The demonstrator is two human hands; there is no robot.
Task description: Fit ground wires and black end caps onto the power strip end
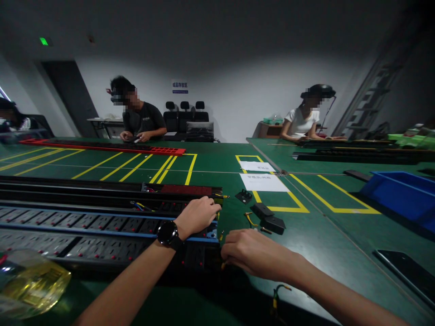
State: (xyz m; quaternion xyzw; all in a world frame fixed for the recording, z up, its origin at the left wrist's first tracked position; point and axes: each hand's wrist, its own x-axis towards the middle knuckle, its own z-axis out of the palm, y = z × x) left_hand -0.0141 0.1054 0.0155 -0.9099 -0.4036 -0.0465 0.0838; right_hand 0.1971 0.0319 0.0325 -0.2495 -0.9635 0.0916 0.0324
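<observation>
Long black power strips with rows of sockets and red dots lie side by side, some edged by blue rails. My left hand, a black watch on its wrist, lies over their right ends with its fingers curled down on a strip. Just right of the strip ends, my right hand is closed, thumb and fingers pinched together. What it pinches is mostly hidden; a small yellowish bit shows beneath the fingertips. Short yellow-green wires stick out from the strip ends near my left hand.
Black end caps and a loose yellow wire lie right of the strips. Farther right are a blue bin and a phone. A bottle of yellow liquid stands front left. Other people work across the table.
</observation>
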